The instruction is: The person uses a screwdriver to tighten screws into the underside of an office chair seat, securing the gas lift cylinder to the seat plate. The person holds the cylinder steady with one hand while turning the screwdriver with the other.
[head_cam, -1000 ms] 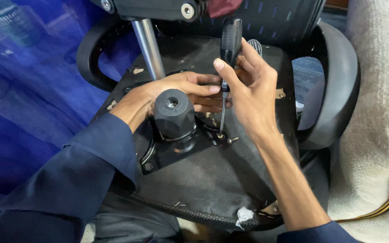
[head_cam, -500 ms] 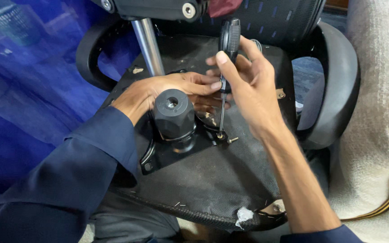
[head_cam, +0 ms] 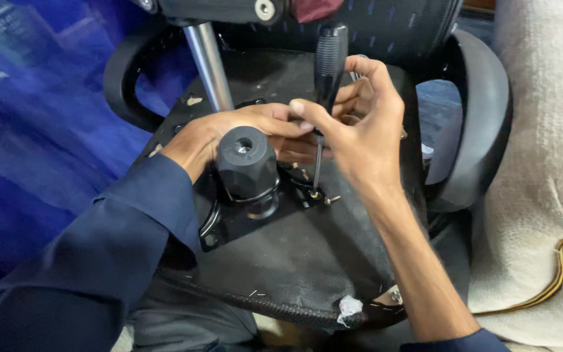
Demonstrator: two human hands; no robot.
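Observation:
An office chair lies upside down, its black seat underside (head_cam: pixel 307 261) facing me. A black metal mounting plate (head_cam: pixel 242 225) with a round black hub (head_cam: pixel 245 160) sits on it. My right hand (head_cam: pixel 360 133) grips a black-handled screwdriver (head_cam: pixel 328 62) held upright, its tip on a screw (head_cam: pixel 314 193) at the plate's corner. My left hand (head_cam: pixel 242 130) rests on the plate behind the hub, fingers touching the screwdriver shaft. A loose screw (head_cam: pixel 332 199) lies just right of the tip.
A chrome gas-lift column (head_cam: pixel 208 62) rises behind the hub. Black armrests curve at the left (head_cam: pixel 122 78) and right (head_cam: pixel 483 124). Blue sheeting (head_cam: pixel 40 130) covers the left side; a cream cloth (head_cam: pixel 548 163) with a yellow cord (head_cam: pixel 558 274) lies right.
My right hand has shifted its grip slightly on the screwdriver handle, fingers rolling around it. The tip stays on the same screw and my left hand has barely moved.

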